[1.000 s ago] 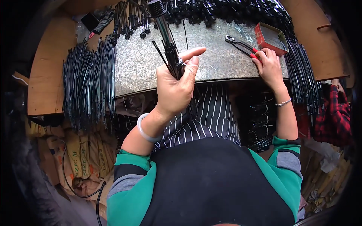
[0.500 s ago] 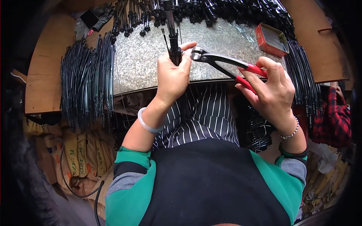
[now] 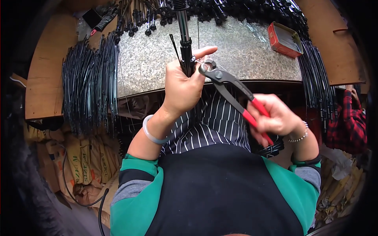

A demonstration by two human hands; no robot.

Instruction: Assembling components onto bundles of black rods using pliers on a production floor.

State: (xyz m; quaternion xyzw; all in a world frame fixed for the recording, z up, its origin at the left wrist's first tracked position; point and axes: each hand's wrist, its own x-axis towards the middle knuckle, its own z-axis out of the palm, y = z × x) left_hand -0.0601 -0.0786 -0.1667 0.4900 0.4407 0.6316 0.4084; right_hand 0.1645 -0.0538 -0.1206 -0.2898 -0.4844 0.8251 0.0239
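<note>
The left hand (image 3: 182, 88) is closed around a bundle of thin black cables (image 3: 185, 55), its fingers wrapped tight about the lower end while the index finger stretches out to the right past the bundle. The cables rise from the fist toward the far edge of the grey speckled desk (image 3: 244, 51). The right hand (image 3: 275, 120) grips the red handles of a pair of pliers (image 3: 230, 88), fingers curled round both handles, with the dark head of the tool brought up just beside the left fist, where a small pale wire tie or ring seems to sit; whether the pliers' head already bites on it is too small to tell.

To do this well, the bundle should be kept steady and upright in the left fist, so that the pliers meet the tie squarely and not the cable sheaths. The outstretched index finger lies very near the tool's head, so it is better drawn back before any squeeze. A firm, even squeeze on the handles would likely serve better than a jerk, which might nick a cable.

More black cables hang in a thick sheaf over the desk's left edge (image 3: 88, 86) and another at the right (image 3: 315, 78); a red tin (image 3: 284, 39) lies at the far right. A person in a red checked sleeve (image 3: 350, 114) stands at the right rim.
</note>
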